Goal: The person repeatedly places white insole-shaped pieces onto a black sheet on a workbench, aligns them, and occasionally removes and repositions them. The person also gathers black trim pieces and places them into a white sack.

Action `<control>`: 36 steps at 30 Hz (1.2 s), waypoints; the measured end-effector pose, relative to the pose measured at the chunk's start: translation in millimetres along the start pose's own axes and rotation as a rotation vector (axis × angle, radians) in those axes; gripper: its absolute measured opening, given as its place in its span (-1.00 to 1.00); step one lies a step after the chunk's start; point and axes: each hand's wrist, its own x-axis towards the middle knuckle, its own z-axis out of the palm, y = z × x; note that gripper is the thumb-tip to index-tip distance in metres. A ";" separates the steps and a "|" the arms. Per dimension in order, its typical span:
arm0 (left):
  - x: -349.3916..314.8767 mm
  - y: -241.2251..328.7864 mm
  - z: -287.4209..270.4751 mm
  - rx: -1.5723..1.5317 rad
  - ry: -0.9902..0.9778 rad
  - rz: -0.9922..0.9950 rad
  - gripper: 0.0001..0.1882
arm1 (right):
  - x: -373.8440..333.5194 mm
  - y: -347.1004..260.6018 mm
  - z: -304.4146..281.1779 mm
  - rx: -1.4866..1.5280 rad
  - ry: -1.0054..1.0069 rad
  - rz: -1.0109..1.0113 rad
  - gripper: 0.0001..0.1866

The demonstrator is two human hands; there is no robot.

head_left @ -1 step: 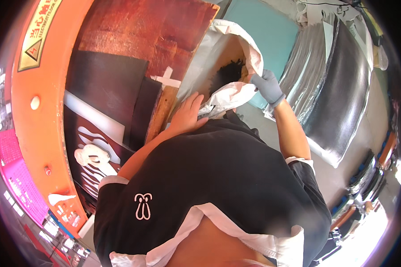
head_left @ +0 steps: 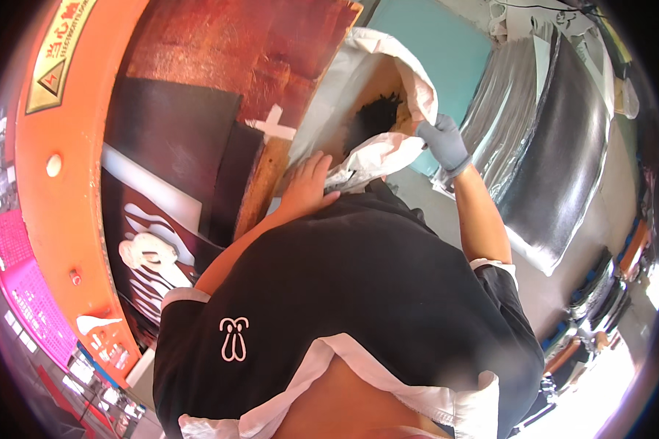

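A white sack (head_left: 366,159) with its mouth held wide stands in front of me. Inside it is a dark, ragged-edged mass (head_left: 375,121) against brownish inner walls; I cannot tell what it is. My right hand (head_left: 444,145), in a grey glove, is closed on the right side of the sack's rim. Bare and with its fingers stretched out, my left hand (head_left: 307,184) rests flat against the near left side of the sack, by the edge of a wooden board. My left thumb points right, toward the sack's folded rim.
An orange machine frame (head_left: 62,205) with a yellow warning label rises at left. Beside it are a reddish worn board (head_left: 227,51) and dark sheets (head_left: 176,139). A stack of plastic-wrapped black sheets (head_left: 556,154) lies at right. A pink basket (head_left: 33,300) stands far left.
My right hand and the sack's rim have shifted slightly to the right. My left hand stays against the sack in nearly the same place.
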 end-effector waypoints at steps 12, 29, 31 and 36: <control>-25.2 -20.5 88.2 -0.126 -0.073 -0.271 -0.62 | -15.3 10.7 -27.2 -0.164 0.005 0.016 -0.79; 19.5 94.5 56.1 -0.198 -0.241 -0.220 -0.31 | 72.4 -22.2 -112.9 -0.321 0.151 -0.308 -0.72; 19.4 100.0 66.8 -0.230 -0.234 -0.131 -0.35 | 72.9 -24.2 -130.0 -0.271 0.165 -0.341 -0.73; -6.9 76.9 55.5 -0.204 0.276 -0.028 -0.54 | 105.5 -31.5 -156.6 -0.412 0.211 -0.419 -0.77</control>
